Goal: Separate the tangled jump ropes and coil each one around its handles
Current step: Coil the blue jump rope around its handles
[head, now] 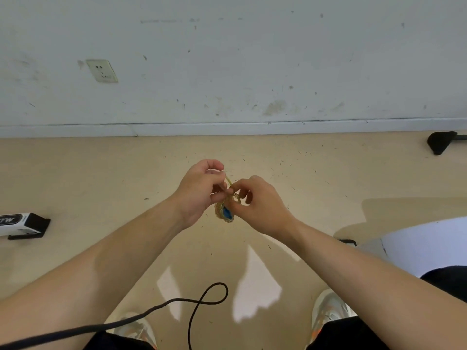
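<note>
A yellow-green jump rope (222, 213) is wound in tight coils around blue handles, held upright between both hands above the floor. My left hand (199, 190) grips the bundle from the left, and a short loop of the yellow rope rises past its fingers. My right hand (257, 200) pinches the rope's loose end at the top of the coil. A dark jump rope (209, 299) hangs in a loop lower down, running off the bottom left edge. Its handles are out of sight.
My two shoes (328, 311) stand on the beige floor (101, 178). A black and white box (25, 224) lies at the left. A white surface (424, 246) sits at the right, a black object (441, 145) by the wall, a wall socket (102, 70) above.
</note>
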`<state>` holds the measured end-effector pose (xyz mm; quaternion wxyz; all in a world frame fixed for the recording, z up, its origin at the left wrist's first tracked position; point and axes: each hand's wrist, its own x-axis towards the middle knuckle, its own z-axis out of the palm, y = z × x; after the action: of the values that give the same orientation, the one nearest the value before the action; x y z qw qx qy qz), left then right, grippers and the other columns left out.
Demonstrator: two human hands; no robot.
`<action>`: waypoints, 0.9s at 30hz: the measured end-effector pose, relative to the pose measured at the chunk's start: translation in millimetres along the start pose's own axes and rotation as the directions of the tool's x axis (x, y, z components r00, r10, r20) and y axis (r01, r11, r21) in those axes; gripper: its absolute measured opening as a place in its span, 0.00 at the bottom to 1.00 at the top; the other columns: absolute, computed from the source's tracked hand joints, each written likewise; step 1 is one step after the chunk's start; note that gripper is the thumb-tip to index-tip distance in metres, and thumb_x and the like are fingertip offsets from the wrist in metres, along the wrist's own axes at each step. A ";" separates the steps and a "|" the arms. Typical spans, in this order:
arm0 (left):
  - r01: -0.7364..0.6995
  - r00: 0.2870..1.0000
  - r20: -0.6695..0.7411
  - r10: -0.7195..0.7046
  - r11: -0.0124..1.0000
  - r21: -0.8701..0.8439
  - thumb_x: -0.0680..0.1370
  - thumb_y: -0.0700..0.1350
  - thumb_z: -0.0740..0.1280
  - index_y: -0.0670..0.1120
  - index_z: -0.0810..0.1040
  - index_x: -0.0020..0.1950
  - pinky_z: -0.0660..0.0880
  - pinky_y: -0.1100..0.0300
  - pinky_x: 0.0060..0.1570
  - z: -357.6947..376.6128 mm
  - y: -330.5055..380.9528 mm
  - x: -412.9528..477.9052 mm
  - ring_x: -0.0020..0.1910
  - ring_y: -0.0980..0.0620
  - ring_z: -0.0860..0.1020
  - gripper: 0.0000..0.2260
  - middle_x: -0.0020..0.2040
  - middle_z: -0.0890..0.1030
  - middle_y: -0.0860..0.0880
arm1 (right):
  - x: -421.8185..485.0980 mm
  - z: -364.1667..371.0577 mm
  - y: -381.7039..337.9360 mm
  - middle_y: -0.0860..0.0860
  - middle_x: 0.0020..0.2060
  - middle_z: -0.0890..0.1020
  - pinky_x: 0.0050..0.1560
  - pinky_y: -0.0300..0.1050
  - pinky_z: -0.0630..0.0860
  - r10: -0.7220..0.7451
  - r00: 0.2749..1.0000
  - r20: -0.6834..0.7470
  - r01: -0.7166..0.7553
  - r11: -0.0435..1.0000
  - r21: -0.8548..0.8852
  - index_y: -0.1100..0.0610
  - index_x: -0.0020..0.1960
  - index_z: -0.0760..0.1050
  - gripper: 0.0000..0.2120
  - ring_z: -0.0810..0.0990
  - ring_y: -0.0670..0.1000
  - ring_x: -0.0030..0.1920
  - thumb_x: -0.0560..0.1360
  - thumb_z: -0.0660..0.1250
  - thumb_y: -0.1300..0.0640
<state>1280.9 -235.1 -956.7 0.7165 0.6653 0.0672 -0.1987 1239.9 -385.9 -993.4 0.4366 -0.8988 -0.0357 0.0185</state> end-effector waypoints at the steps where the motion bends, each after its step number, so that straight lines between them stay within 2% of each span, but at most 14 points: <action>1: -0.001 1.000 0.001 0.001 1.000 -0.013 0.81 0.33 0.61 0.43 0.74 0.51 0.80 0.52 0.51 1.3 1.5 2.6 0.35 0.52 0.77 0.07 0.38 0.74 0.46 | 3.0 -3.5 -2.4 0.45 0.39 0.75 0.37 0.35 0.69 0.032 0.999 -0.001 -0.032 0.997 0.068 0.48 0.48 0.79 0.05 0.73 0.42 0.36 0.73 0.73 0.51; 4: -0.019 1.000 0.003 0.019 0.999 -0.032 0.81 0.33 0.60 0.44 0.74 0.51 0.80 0.52 0.50 0.9 14.0 15.7 0.38 0.49 0.75 0.08 0.40 0.73 0.45 | 19.9 -17.5 -9.5 0.48 0.35 0.74 0.33 0.39 0.72 0.081 0.991 0.106 -0.108 0.955 0.275 0.52 0.48 0.78 0.10 0.72 0.45 0.31 0.71 0.77 0.57; 7: -0.048 0.999 -0.010 0.048 0.999 -0.008 0.80 0.33 0.60 0.45 0.74 0.51 0.79 0.56 0.43 -3.9 33.2 40.9 0.38 0.49 0.75 0.08 0.40 0.73 0.46 | 53.1 -30.4 -14.4 0.51 0.35 0.76 0.41 0.47 0.81 0.073 0.987 0.141 -0.124 0.910 0.395 0.56 0.50 0.80 0.06 0.78 0.50 0.35 0.74 0.74 0.57; 10: -0.072 0.997 -0.030 0.073 0.997 0.016 0.80 0.34 0.61 0.47 0.74 0.51 0.79 0.56 0.44 -8.9 48.3 78.2 0.37 0.53 0.74 0.08 0.41 0.73 0.48 | 99.5 -39.4 -17.8 0.59 0.39 0.82 0.47 0.54 0.84 0.088 0.984 0.157 -0.151 0.880 0.450 0.61 0.47 0.82 0.05 0.82 0.54 0.37 0.78 0.69 0.59; 14: -0.126 0.991 -0.026 0.130 0.986 0.109 0.82 0.37 0.63 0.47 0.76 0.54 0.78 0.57 0.44 -11.9 63.9 134.7 0.40 0.52 0.76 0.06 0.41 0.76 0.48 | 167.5 -48.8 -12.2 0.62 0.39 0.83 0.41 0.45 0.83 0.097 0.968 0.231 -0.187 0.893 0.409 0.65 0.47 0.79 0.06 0.85 0.53 0.36 0.79 0.68 0.62; 18: -0.196 0.976 -0.054 0.209 0.964 0.179 0.78 0.39 0.71 0.47 0.80 0.57 0.80 0.54 0.51 -17.4 96.6 169.4 0.43 0.51 0.81 0.09 0.43 0.83 0.50 | 218.8 -72.6 -19.4 0.59 0.41 0.82 0.41 0.45 0.82 0.132 0.972 0.193 -0.206 0.873 0.442 0.61 0.46 0.76 0.08 0.84 0.53 0.39 0.82 0.64 0.59; 20: -0.197 0.972 -0.087 0.217 0.960 0.199 0.76 0.40 0.73 0.48 0.79 0.59 0.80 0.58 0.49 -13.3 124.5 169.9 0.46 0.53 0.83 0.13 0.43 0.85 0.51 | 234.3 -90.4 -37.2 0.55 0.40 0.82 0.40 0.43 0.79 0.160 0.975 0.152 -0.210 0.888 0.410 0.58 0.46 0.75 0.09 0.82 0.48 0.37 0.83 0.62 0.57; 23: -0.166 0.969 -0.151 0.194 0.969 0.182 0.74 0.44 0.76 0.49 0.75 0.62 0.78 0.68 0.43 2.3 179.7 153.4 0.47 0.59 0.83 0.18 0.46 0.86 0.51 | 244.3 -123.7 -80.4 0.53 0.40 0.82 0.38 0.42 0.77 0.171 0.976 0.136 -0.212 0.892 0.400 0.56 0.46 0.76 0.08 0.80 0.47 0.35 0.83 0.62 0.57; 27: -0.172 0.951 -0.210 0.225 0.954 0.245 0.76 0.42 0.74 0.46 0.82 0.53 0.78 0.69 0.41 28.6 273.5 117.4 0.46 0.57 0.83 0.07 0.47 0.85 0.50 | 242.8 -194.6 -159.8 0.54 0.39 0.80 0.34 0.37 0.75 0.185 0.978 0.099 -0.210 0.858 0.468 0.56 0.45 0.74 0.08 0.79 0.47 0.34 0.82 0.61 0.58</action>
<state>1485.6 -276.2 -742.6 0.6405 0.7638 0.0613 -0.0511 1486.8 -420.4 -748.0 0.6387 -0.7619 0.0513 0.0942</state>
